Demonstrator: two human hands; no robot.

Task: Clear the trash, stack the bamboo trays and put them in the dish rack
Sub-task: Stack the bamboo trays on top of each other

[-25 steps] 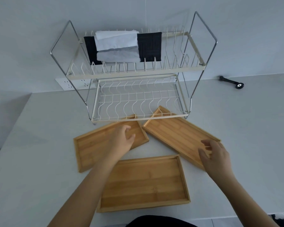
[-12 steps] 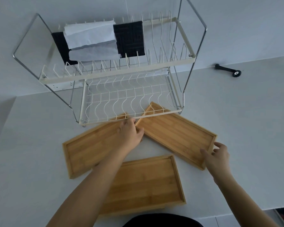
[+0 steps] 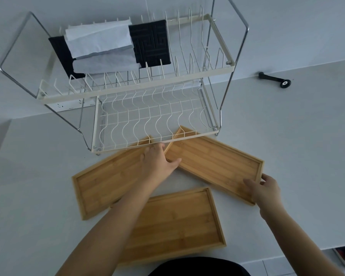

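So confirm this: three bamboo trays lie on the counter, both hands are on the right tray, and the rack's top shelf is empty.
Wrong on the top shelf: the head view shows white paper and a black mat there. The rest holds.

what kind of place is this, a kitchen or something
Probably a kitchen counter, or a mock-up of one: a two-tier wire dish rack stands on a plain white countertop against the wall, with a wall socket strip behind it and bamboo trays laid out.

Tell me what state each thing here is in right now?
Right tray: flat on counter, both hands at its ends.
Left tray: flat, empty.
Near tray: flat, empty, unstacked.
Dish rack: lower tier empty; upper holds cloths.
Left hand: open.
Right hand: gripping right tray's corner.
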